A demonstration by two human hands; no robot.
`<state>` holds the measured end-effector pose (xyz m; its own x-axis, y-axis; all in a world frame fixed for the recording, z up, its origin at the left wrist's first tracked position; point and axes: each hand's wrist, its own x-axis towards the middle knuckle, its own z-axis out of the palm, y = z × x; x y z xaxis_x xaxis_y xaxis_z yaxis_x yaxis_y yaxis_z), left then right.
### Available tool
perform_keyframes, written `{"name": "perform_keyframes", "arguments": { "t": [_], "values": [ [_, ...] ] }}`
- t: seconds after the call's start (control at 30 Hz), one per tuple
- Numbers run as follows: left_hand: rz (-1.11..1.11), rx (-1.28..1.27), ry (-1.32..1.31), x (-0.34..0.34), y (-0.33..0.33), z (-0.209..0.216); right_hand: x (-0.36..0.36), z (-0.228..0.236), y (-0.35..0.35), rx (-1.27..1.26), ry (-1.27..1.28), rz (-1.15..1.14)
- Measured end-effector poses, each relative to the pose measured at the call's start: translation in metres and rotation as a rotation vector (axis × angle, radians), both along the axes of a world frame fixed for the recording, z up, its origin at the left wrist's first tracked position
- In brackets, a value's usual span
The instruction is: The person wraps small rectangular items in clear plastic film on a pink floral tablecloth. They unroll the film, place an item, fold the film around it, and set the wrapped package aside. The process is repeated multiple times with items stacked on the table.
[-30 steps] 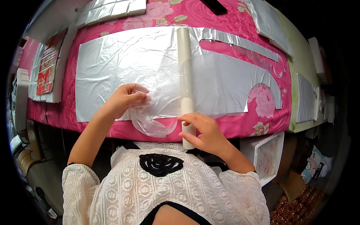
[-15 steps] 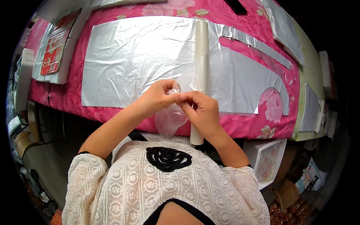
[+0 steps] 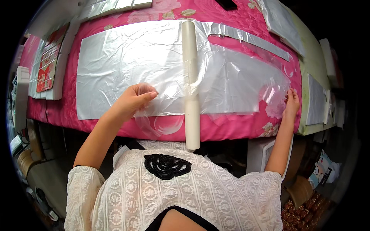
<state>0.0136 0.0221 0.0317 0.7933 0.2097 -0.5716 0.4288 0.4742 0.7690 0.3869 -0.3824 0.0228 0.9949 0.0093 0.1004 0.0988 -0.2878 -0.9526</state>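
Observation:
A thin clear plastic bag (image 3: 274, 89) is drawn out wide between my hands, across a pale roll-like tube (image 3: 192, 125). My left hand (image 3: 133, 101), left of the tube, is closed on one part of the clear plastic, and loose folds hang below its fingers. Far to the right, my right hand (image 3: 291, 104) pinches the other end. Underneath lies a flat silver plastic carrier bag (image 3: 123, 61), with cut-out handle strips at its right end. The tube rests upright in view across the silver bag, its near end sticking out past the table edge.
A pink flowered cloth (image 3: 231, 129) covers the table. White blocks with a red printed packet (image 3: 49, 65) stand at the left. More silver bags (image 3: 275, 23) lie at the far right, and a dark flat object (image 3: 226, 4) is at the back. A white bin (image 3: 258, 154) sits below the table.
My hands were together over the bunched clear plastic left of the tube. My right hand has swung far right, spreading the plastic out; my left has moved slightly left.

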Motion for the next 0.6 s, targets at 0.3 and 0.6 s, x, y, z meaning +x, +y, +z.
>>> {"name": "perform_keyframes", "arguments": {
  "t": [0.3, 0.6],
  "values": [
    [-0.013, 0.12, 0.049, -0.011, 0.02, -0.003, -0.213, 0.043, 0.125, -0.519, -0.075, 0.746],
    [0.092, 0.26, 0.113, -0.066, 0.116, 0.002, -0.256, 0.03, 0.151, -0.773, 0.232, 0.933]
  ]
}}
